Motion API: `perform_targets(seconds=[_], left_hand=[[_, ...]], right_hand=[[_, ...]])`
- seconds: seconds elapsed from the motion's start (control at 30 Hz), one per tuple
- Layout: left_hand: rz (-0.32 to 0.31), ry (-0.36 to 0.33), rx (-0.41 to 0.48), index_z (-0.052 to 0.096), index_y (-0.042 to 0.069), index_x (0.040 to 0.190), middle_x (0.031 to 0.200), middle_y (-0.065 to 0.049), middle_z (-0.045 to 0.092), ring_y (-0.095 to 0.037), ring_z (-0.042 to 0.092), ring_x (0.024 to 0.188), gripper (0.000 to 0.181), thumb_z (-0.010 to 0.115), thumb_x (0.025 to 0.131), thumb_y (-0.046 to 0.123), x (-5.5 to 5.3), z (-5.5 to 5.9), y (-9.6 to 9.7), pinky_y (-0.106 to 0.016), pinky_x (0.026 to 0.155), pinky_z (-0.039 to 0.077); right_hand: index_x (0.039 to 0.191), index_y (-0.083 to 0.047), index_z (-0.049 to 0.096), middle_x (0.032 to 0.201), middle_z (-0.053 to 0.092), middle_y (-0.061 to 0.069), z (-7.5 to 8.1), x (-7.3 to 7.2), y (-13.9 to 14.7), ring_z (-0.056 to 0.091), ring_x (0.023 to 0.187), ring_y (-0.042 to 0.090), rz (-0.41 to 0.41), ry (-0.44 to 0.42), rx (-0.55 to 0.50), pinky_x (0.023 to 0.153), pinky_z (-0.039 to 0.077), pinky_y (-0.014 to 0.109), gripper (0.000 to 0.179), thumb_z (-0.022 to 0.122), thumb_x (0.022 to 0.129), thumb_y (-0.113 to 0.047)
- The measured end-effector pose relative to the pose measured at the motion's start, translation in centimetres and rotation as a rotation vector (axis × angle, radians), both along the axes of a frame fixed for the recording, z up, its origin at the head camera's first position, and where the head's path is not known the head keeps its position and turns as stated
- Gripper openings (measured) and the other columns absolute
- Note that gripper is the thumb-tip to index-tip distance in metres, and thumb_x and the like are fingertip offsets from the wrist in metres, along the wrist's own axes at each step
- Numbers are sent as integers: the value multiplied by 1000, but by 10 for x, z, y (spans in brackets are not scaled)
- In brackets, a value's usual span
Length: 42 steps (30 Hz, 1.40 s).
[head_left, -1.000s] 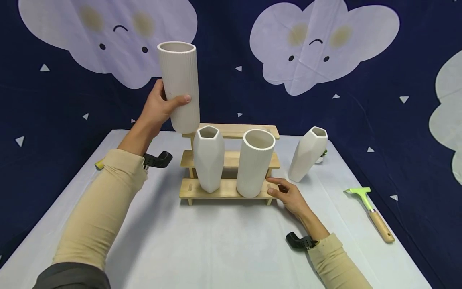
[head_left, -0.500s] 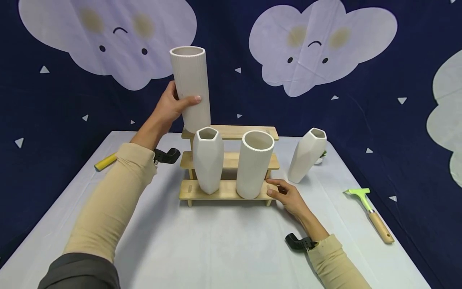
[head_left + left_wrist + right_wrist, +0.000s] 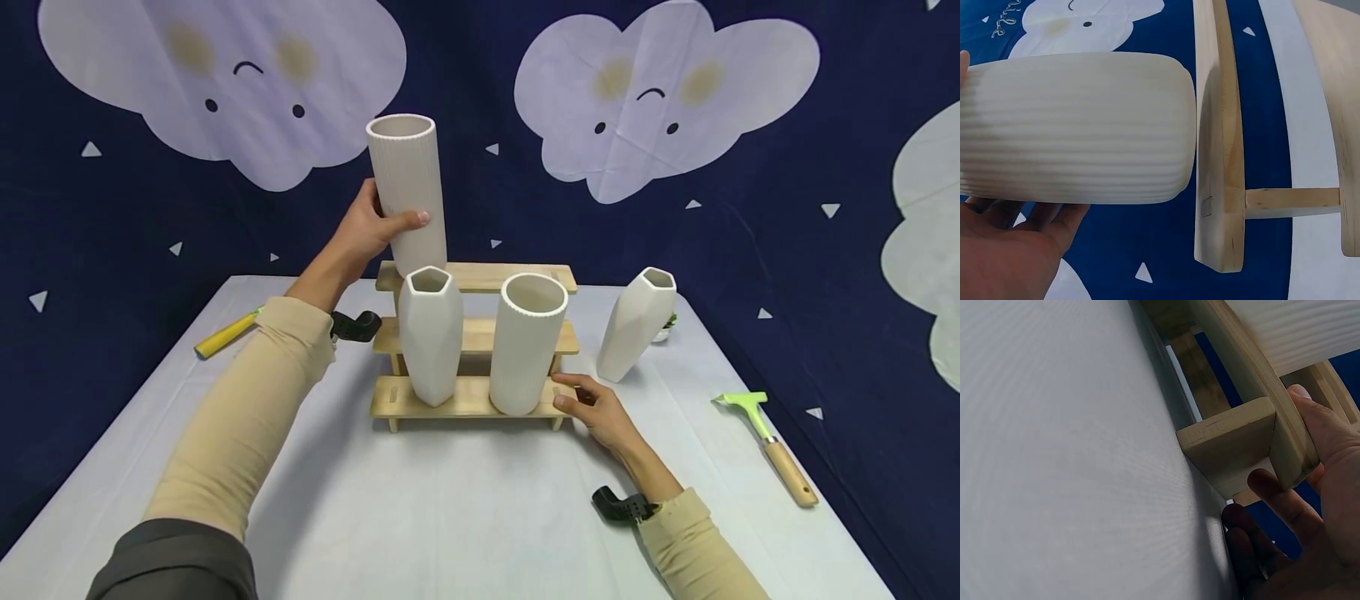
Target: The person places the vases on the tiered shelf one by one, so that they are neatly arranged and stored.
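Observation:
My left hand grips a tall white ribbed vase around its side, the thumb across the front. The vase is upright, tilted slightly, over the left end of the top tier of a three-tier wooden stand. In the left wrist view its base lies right against the top board; a thin gap cannot be ruled out. My right hand pinches the right end of the bottom board, thumb above and fingers below. On that board stand a white faceted vase and another ribbed vase.
Right of the stand, another faceted vase stands on the white table, partly covering a small potted plant. A green-headed hand tool lies at the right edge. A yellow-handled tool lies at the left. Cloud-print cloth hangs behind.
My left hand has carried the ribbed vase rightward and lowered it to the left end of the top tier. The right hand keeps its hold on the bottom board.

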<state>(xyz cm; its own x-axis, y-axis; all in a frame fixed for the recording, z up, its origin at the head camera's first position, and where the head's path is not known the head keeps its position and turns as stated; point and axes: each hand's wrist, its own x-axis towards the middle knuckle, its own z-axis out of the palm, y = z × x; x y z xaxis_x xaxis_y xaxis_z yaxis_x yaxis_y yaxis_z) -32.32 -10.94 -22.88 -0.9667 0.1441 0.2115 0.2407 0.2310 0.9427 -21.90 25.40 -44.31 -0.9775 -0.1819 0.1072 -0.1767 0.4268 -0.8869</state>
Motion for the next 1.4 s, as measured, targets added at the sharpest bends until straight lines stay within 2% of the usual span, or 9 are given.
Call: perform_targets(seconds=[0.3,0.43,0.67,0.9,1.2,1.3,1.4], left_hand=[[-1,-20,-30,25,17,141,144,-7,39,-26,45,127,80,75,80,29,-6,-5,5,-46,107,37],[-3,-39,-53,23,19,142,146,-7,38,-27,44,129,83,75,79,31,-7,-6,9,-48,108,36],[-8,-51,-63,23,20,143,146,-7,38,-28,44,129,84,75,80,32,-8,-5,15,-49,108,36],[-37,-56,-36,22,19,144,146,-8,38,-28,45,129,83,75,80,29,-10,-6,18,-49,107,37],[-55,-60,-41,21,19,145,146,-9,37,-28,44,129,83,74,81,30,-11,-7,19,-49,107,36],[-67,-57,-31,20,19,144,146,-9,37,-28,44,129,83,74,81,29,-12,-7,19,-48,107,37],[-73,-58,-35,19,19,145,146,-10,36,-28,44,129,84,73,82,30,-11,-7,19,-48,107,36]], right_hand=[[127,-13,59,134,55,10,-5,-2,1,47,109,14,-5,5,-8,96,38,31,43,68,87,-25],[127,-14,60,132,56,9,-4,-1,1,45,102,13,-11,2,-6,91,38,24,43,68,87,-25],[128,-4,57,133,54,18,24,14,-8,45,98,16,-5,-27,-3,86,40,22,43,66,88,-15],[128,-3,57,129,55,19,23,14,-8,43,92,16,5,-15,-8,79,39,20,43,66,88,-15],[127,-3,57,132,54,18,27,15,-11,45,98,12,-5,-19,7,86,39,21,43,67,88,-17],[127,-2,57,132,54,20,25,13,-9,49,97,7,6,-12,-6,85,41,20,43,66,88,-16],[128,-5,57,133,53,20,15,7,-5,53,95,5,16,-17,-31,80,45,20,42,66,88,-16]])
